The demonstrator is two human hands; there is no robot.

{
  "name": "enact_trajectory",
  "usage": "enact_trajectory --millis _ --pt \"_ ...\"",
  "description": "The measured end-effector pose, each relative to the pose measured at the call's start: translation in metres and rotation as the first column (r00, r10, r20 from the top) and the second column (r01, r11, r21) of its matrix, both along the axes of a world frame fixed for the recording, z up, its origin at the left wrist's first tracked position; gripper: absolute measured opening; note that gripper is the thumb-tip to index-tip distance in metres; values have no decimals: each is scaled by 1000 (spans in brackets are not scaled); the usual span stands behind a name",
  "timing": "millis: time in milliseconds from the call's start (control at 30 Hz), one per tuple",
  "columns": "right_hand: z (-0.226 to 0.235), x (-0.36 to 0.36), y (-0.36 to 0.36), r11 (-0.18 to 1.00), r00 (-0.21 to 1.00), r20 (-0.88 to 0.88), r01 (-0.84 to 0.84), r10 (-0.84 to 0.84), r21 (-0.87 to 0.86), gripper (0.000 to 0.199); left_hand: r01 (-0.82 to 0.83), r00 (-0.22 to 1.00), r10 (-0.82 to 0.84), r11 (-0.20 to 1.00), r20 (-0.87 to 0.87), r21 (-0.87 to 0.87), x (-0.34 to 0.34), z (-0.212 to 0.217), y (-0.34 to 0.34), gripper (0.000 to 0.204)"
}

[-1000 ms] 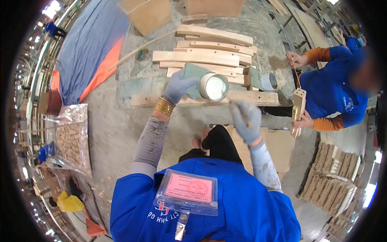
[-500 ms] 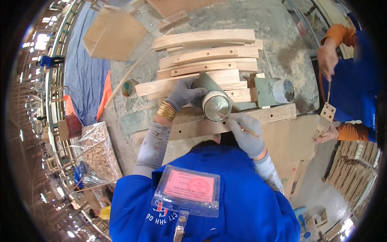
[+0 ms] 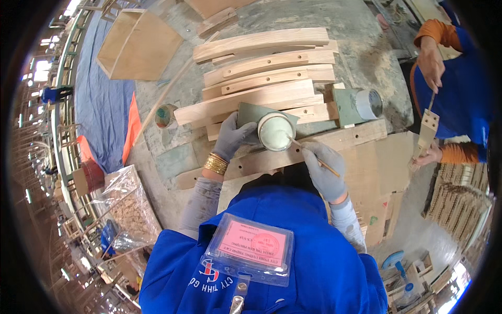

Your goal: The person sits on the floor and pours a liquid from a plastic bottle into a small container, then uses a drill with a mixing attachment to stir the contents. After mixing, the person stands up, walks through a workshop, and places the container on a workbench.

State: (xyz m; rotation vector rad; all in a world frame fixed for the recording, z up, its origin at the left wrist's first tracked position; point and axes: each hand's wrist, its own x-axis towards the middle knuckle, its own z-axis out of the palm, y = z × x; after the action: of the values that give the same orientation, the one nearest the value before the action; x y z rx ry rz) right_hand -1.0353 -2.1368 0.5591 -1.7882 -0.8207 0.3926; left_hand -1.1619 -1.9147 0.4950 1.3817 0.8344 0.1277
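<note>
My left hand [image 3: 234, 137], in a grey glove, grips the left edge of a grey-green board [image 3: 251, 113]. On the board stands a round cup [image 3: 276, 132] with whitish contents. Between the fingers of my gloved right hand [image 3: 324, 171] is a thin wooden stick [image 3: 329, 167], perhaps a brush; its end dips into the cup and cannot be made out. Just under the cup lies a long wooden bar [image 3: 337, 143] with dark holes. Several curved wooden pieces [image 3: 266, 42] lie in rows beyond my hands, some with drilled holes.
To the right, a second green board [image 3: 345, 107] carries another cup [image 3: 369, 103]. A small round tin [image 3: 166, 116] stands at the left. Across the right side, a co-worker's hands [image 3: 431, 65] hold a stick and a drilled wooden block [image 3: 426, 133]. Cardboard [image 3: 374, 167] lies near my right arm.
The board has turned, so more of its far edge shows beyond the cup. The stick's end now reaches further into the cup. The co-worker still holds the block.
</note>
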Motion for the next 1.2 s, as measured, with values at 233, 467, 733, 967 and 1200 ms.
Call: enact_trajectory --millis 233,467,733,967,1200 --pt "2 -17 -3 992 994 -5 110 -111 -56 14 129 973 -28 889 228 -438 3 -15 -17 38" --pt "-6 -15 1 989 986 103 141 -135 -54 13 -51 981 117 924 153 -379 18 -15 -35 30" --pt "-22 20 47 997 988 136 76 -76 3 14 27 920 50 982 390 -188 53 -40 37 31" --pt "-34 23 54 994 999 -13 -44 43 -96 19 433 884 -462 864 64 257 75 -22 73 43" --pt "-15 17 46 980 998 -20 57 -62 -190 19 88 970 -59 990 237 -113 59 -20 53 23"
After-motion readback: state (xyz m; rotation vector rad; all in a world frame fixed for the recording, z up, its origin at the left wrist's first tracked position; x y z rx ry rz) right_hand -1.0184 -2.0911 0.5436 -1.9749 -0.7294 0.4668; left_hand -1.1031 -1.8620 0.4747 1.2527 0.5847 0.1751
